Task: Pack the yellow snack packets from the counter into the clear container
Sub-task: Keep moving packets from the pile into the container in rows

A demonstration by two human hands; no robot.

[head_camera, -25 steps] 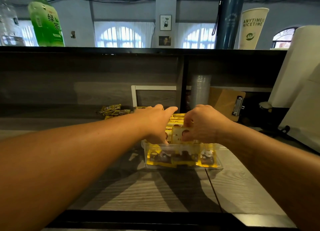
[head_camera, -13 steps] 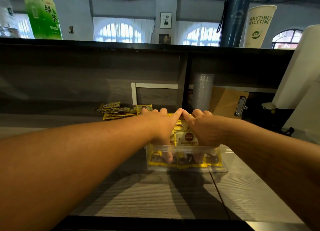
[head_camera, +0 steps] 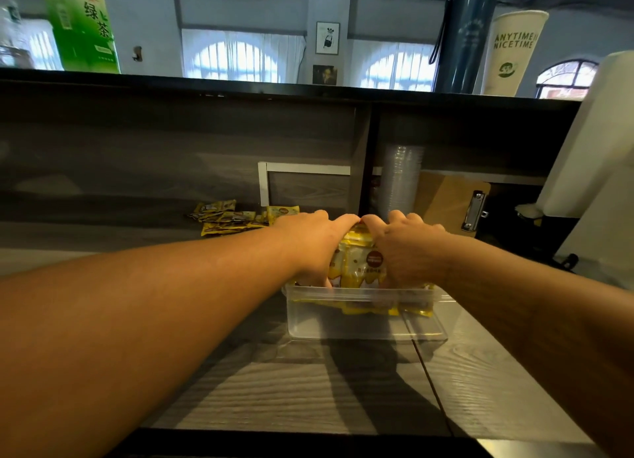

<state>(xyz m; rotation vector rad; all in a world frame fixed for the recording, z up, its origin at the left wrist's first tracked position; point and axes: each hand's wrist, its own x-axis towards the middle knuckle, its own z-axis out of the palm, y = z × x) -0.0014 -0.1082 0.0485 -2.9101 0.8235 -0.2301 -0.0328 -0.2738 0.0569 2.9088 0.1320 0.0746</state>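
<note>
The clear container (head_camera: 365, 324) is see-through plastic, and the tabletop (head_camera: 291, 389) under it is grey with a wavy wood-grain pattern. The packets in the container (head_camera: 356, 269) are yellow and white with a round brown badge and small dark print. The loose packets (head_camera: 228, 217), behind the container to its left, are yellow with brown patches. The clipboard (head_camera: 449, 204), behind the container to its right, is tan with a silver clip. High above the container to its left, the bottle (head_camera: 84, 25) is bright green with white characters. High above to its right stand a dark blue flask (head_camera: 465, 36) and a cream cup (head_camera: 513, 53) with dark lettering and a green logo.
</note>
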